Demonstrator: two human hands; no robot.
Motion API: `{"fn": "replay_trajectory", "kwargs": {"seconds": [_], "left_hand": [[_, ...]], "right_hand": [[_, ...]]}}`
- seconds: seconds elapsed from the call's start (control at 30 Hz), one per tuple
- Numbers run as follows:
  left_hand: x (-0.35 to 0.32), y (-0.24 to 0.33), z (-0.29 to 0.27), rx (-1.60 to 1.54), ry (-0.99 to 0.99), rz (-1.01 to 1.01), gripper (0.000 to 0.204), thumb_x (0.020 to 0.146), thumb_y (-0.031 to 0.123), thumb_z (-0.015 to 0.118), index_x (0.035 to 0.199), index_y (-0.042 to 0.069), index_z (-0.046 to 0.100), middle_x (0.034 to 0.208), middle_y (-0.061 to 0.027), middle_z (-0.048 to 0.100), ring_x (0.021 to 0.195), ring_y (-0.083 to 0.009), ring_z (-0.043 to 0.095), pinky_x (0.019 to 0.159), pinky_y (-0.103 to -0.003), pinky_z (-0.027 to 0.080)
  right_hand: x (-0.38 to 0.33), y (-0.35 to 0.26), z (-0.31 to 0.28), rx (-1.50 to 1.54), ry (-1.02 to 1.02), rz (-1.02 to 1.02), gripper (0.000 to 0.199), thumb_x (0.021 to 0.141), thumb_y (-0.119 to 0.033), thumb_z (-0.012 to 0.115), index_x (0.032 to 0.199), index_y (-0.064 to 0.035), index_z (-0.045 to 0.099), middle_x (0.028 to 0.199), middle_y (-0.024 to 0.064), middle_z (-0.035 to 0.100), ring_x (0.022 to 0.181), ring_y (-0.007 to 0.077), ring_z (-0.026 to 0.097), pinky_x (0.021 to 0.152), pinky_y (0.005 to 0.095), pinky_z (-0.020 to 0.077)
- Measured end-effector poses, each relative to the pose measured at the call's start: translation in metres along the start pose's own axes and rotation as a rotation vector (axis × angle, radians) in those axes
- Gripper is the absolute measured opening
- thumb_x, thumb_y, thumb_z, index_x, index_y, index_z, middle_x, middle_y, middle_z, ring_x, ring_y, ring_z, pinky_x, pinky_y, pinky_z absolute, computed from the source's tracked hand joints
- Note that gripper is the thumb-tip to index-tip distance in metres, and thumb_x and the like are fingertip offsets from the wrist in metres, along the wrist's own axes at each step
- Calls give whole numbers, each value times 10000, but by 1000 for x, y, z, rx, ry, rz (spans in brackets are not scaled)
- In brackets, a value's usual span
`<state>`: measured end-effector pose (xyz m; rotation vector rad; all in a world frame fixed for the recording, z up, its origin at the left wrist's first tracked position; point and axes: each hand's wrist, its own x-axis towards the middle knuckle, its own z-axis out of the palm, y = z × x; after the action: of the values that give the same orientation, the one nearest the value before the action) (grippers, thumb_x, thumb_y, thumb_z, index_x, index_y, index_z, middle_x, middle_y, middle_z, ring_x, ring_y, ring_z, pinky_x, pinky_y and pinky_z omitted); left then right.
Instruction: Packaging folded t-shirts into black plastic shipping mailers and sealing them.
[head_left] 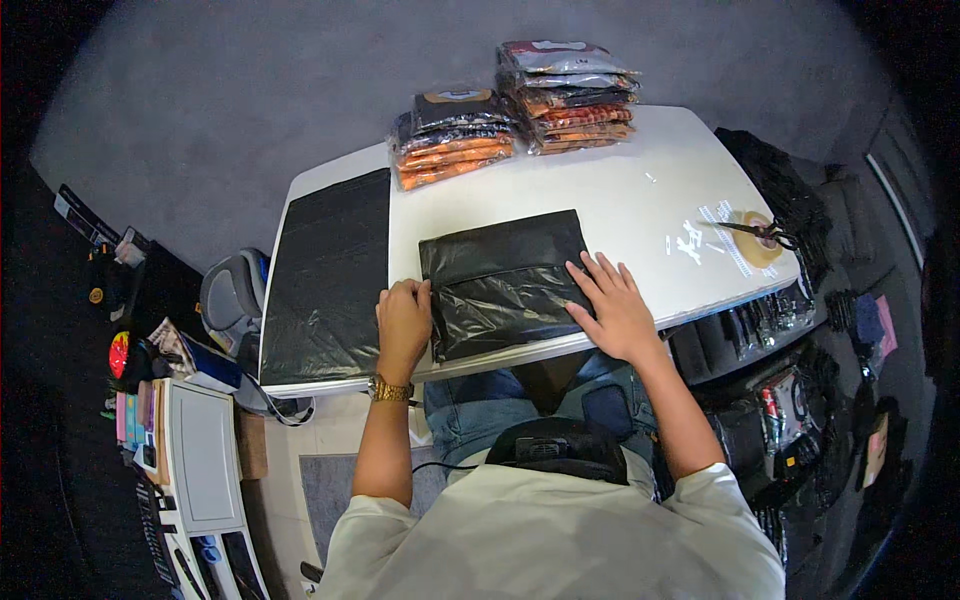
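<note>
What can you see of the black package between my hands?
The black package looks like glossy plastic, rectangular, with a crosswise fold and wrinkles below. It lies flat, slightly turned, close to your edge of the white table. Your right hand rests on its right side; your left hand is at its left edge.

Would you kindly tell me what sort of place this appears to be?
Probably a small packing workspace, perhaps for clothing: a white table holds stacks of folded, clear-wrapped items, a black plastic packet, and scissors on what looks like a tape roll.
</note>
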<state>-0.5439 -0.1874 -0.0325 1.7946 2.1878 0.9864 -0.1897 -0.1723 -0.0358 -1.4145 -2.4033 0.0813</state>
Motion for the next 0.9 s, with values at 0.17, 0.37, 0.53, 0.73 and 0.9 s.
{"fn": "replay_trajectory", "kwargs": {"seconds": [0.17,0.37,0.53,0.73,0.9], "left_hand": [[-4,7,-10,-8,-72,2,340,1028,311,667,950,-8,754,1002,-199,724,988,-411,637,906,-509,490],[-8,1,-14,-17,-106,50,284,1007,256,681,938,-12,748,981,-191,701,978,-394,623,907,-495,493],[-11,1,-16,23,-80,67,274,1009,238,672,956,-22,741,993,-195,700,976,-390,618,906,-489,493],[-13,28,-28,25,45,136,300,1023,254,653,1170,-2,709,1186,-207,682,1134,-409,596,1008,-503,467],[-44,56,2,219,-18,495,607,1053,393,615,1539,40,530,1585,-225,508,1495,-436,421,1230,-596,325]], "right_hand": [[0,4,3,-8,9,-2,664,1076,-519,511,1643,-183,436,1694,165,408,1588,382,327,1312,559,205],[0,2,2,-14,-2,1,657,1082,-513,493,1648,-185,428,1695,160,406,1591,383,322,1312,562,201],[-1,2,2,-12,-5,0,649,1086,-501,487,1649,-184,423,1698,160,401,1594,378,317,1314,558,195],[-2,3,-4,62,-6,26,661,1080,-478,503,1660,-180,397,1713,170,368,1593,380,317,1316,560,189],[-2,2,-7,67,-39,48,705,1063,-441,536,1668,-125,359,1718,191,346,1594,372,317,1319,551,186]]}}
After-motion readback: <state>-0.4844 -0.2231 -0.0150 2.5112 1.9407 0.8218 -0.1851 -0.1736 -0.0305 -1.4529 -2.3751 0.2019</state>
